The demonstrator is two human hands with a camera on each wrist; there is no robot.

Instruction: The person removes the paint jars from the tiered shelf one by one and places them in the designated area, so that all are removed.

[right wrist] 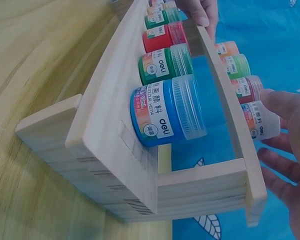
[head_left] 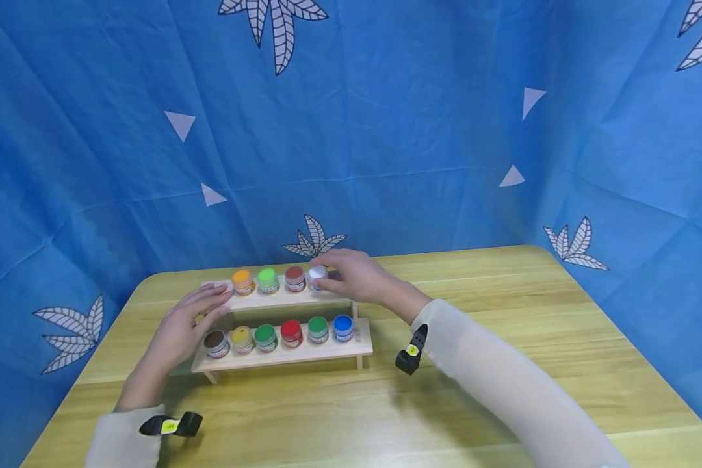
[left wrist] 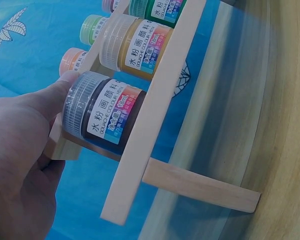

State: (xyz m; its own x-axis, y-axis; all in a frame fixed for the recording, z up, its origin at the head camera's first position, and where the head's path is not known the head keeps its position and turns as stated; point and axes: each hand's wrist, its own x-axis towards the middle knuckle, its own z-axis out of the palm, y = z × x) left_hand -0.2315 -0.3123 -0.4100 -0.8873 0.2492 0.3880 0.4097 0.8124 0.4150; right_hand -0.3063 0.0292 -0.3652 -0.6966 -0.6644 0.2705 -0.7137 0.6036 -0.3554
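A two-tier wooden stand (head_left: 365,341) holds small gouache paint jars with clear lids. My right hand (head_left: 359,276) has thumb and fingers around the white paint jar (right wrist: 268,123) at the right end of the upper shelf (head_left: 269,300). On the other side, my left hand (head_left: 182,325) grips the upper shelf's left end, thumb at its front edge and the other fingers partly hidden behind. The brown jar (left wrist: 112,114) on the lower shelf is nearest that hand. Beside the white jar stands a reddish-brown jar (head_left: 295,279), then light green (head_left: 268,281) and orange (head_left: 242,283) ones.
Along the lower shelf, yellow (head_left: 242,340), green (head_left: 266,338), red (head_left: 291,333), another green (head_left: 318,330) and blue (head_left: 343,328) jars follow the brown one. Under the stand lies a wood-grain table (head_left: 304,416), with a blue patterned cloth (head_left: 386,130) hanging behind.
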